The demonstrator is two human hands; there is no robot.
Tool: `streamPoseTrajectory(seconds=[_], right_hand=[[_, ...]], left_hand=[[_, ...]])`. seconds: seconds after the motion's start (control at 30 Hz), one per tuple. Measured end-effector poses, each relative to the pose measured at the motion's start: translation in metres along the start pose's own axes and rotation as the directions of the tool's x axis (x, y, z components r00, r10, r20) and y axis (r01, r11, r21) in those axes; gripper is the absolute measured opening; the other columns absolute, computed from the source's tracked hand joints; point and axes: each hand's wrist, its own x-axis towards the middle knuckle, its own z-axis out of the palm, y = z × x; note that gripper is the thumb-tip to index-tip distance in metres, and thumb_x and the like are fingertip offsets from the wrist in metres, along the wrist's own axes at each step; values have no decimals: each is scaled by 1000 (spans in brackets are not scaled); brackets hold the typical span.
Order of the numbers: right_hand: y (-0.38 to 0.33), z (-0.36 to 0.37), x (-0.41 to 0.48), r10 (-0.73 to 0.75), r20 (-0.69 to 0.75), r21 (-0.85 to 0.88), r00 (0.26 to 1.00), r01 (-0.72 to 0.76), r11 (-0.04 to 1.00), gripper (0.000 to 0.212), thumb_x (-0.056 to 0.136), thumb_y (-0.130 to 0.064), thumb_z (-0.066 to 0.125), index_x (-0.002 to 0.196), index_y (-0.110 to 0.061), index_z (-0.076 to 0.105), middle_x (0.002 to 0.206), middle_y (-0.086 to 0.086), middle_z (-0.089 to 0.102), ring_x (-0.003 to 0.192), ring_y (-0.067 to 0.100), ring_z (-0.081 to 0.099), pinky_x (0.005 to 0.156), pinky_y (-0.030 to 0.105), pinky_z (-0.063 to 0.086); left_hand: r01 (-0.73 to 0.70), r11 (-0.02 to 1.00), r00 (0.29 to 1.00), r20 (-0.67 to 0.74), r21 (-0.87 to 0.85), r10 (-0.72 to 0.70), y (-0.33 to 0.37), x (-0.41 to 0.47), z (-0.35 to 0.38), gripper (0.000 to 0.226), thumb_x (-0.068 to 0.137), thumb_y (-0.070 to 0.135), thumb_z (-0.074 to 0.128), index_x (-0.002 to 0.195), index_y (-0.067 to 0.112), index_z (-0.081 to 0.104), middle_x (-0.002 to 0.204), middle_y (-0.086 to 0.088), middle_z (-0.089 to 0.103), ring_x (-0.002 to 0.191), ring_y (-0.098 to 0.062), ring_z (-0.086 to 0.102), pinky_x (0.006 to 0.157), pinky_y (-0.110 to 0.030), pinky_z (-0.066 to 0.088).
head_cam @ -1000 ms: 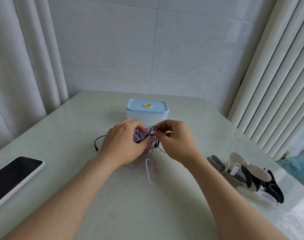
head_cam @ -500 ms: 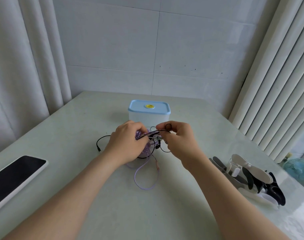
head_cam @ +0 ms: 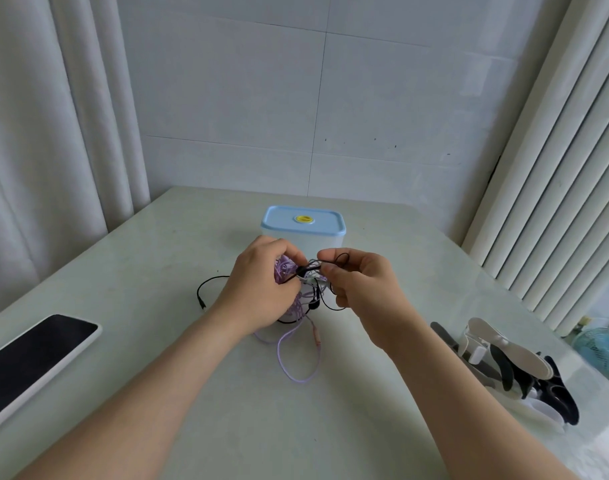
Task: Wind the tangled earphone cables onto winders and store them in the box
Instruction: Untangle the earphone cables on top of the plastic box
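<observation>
A tangle of purple earphone cable [head_cam: 285, 271] and black earphone cable [head_cam: 331, 299] hangs just above the table's middle. My left hand [head_cam: 258, 289] is closed around the purple bundle. My right hand [head_cam: 362, 289] pinches a black strand between thumb and forefinger beside it. A purple loop [head_cam: 298, 355] trails onto the table below, and the black plug end [head_cam: 202, 303] lies to the left. Behind the hands stands the white box with a blue lid [head_cam: 303, 221], closed. Several black and white winders [head_cam: 511, 368] are piled at the right.
A phone [head_cam: 33, 355] with a dark screen lies at the table's left front edge. Curtains hang at both sides, a tiled wall is behind. A small fan [head_cam: 601, 344] stands on the floor beyond the right edge.
Both hands have lifted the tangle a little off the table. My right hand has drawn a black strand up and rightward; more of the purple loop hangs below.
</observation>
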Motion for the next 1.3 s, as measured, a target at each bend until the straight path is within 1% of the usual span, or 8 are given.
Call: streamPoseTrajectory(seconds=[0.17,0.27,0.43,0.53,0.7,0.9,1.13,1.3], right_hand=[[-5,-1,-3,-23,14,171,1000,21,985,20,98,7,62,99,-10,74,73,1,57,46,9,36,46,21,31],[-10,0,-2,-126,-65,173,990,136,976,23,97,3,64,95,-17,76,85,2,63,52,9,41,51,21,36],[-21,0,-6,-129,-71,308,989,145,940,21,96,4,63,104,-13,73,82,3,61,51,12,35,50,25,32],[-25,0,-12,-223,-152,-109,963,208,972,18,94,-6,63,99,-18,75,74,3,67,52,9,49,52,19,38],[-24,2,-23,-357,15,-678,934,272,682,41,86,-19,54,120,-40,50,73,3,67,73,22,60,63,36,48],[-10,-6,-12,-247,102,-855,964,212,474,41,82,-26,62,121,-40,65,103,-4,52,104,25,48,89,36,45],[-2,-10,-4,-288,178,-945,941,245,218,16,95,-24,62,99,-25,77,85,-3,70,90,29,51,77,40,47],[-7,-3,-4,-335,55,-794,941,245,556,13,89,-19,67,85,-18,79,76,-5,74,80,18,64,72,31,53]], left_hand=[[4,1000,1000,0,15,-4,-2,2,-1,26,85,8,74,99,30,78,106,6,60,86,2,55,78,-2,35],[6,996,999,32,94,-9,-4,1,-1,25,87,13,71,93,36,78,104,6,48,88,-4,55,86,-25,44],[-33,971,995,95,235,11,4,-3,-5,15,79,37,77,94,38,75,112,12,37,94,9,47,91,-31,26],[-116,944,986,151,308,72,2,-8,-6,24,69,45,78,91,39,69,111,15,31,94,11,46,88,-33,29],[-130,931,987,135,342,89,-4,-5,-6,20,78,33,79,95,41,73,115,11,34,83,3,47,89,-36,32],[-144,920,986,135,365,101,-7,-4,-4,27,86,21,68,102,41,76,117,10,37,94,-4,45,86,-37,31],[-144,912,981,174,384,82,-6,-6,-4,27,89,22,69,105,43,76,121,10,35,109,-10,48,86,-36,26],[-154,911,979,183,383,88,-9,-7,-1,32,72,64,60,90,41,71,119,13,32,114,-8,46,84,-34,21]])
